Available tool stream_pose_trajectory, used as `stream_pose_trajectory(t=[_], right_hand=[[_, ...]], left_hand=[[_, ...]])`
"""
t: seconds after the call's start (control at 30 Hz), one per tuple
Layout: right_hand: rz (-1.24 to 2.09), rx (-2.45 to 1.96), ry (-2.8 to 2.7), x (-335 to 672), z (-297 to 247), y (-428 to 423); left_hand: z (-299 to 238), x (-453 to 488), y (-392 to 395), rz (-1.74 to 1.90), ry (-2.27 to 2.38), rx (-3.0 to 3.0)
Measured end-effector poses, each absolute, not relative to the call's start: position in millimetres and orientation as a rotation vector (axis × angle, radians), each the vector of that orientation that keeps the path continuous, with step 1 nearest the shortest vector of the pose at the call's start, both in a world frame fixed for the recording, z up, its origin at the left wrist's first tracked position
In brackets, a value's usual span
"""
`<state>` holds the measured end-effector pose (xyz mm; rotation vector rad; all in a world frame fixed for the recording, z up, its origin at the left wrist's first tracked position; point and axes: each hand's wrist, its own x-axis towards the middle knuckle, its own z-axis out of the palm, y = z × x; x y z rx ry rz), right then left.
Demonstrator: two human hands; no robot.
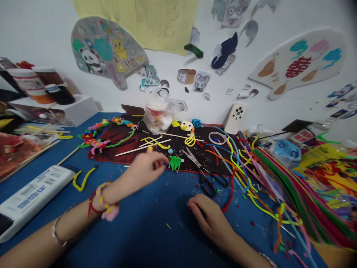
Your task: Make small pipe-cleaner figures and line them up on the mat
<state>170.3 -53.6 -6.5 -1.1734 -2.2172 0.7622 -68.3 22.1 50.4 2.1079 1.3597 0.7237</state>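
Note:
My left hand [146,166] reaches over the blue table, its thumb and fingers pinched together. A blue bit and a red bit show at the fingertips; whether these are held is too small to tell. Just right of those fingertips lies a bushy green pipe-cleaner piece [174,163]. On the bare tabletop my right hand [209,216] rests with loosely curled fingers, a gap beside the thumb, and nothing visible in it. Scissors with black handles [205,176] lie spread above the right hand. A red pipe cleaner [231,191] runs close by it.
A dark mat [128,147] carries wooden sticks, a clear ring [217,138] and yellow loops. Pipe cleaners [295,186] heap up at right. A phone [235,118] leans on the wall. At left are a flower garland [97,139] and a long white box [36,197].

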Motion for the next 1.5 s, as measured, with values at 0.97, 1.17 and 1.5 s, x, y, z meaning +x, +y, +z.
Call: stream_pose_trajectory(t=[0.97,1.17,1.5], right_hand=[[0.809,-1.172,-2.293,170,-8,-53],[0.796,-1.158,-2.311,170,-9,-52],[0.784,-1.167,-2.339,169,-8,-52]], left_hand=[[11,-122,78,0.602,1.57,2.203],[4,-124,80,0.622,1.522,2.325],[11,-123,77,0.562,1.466,2.472]])
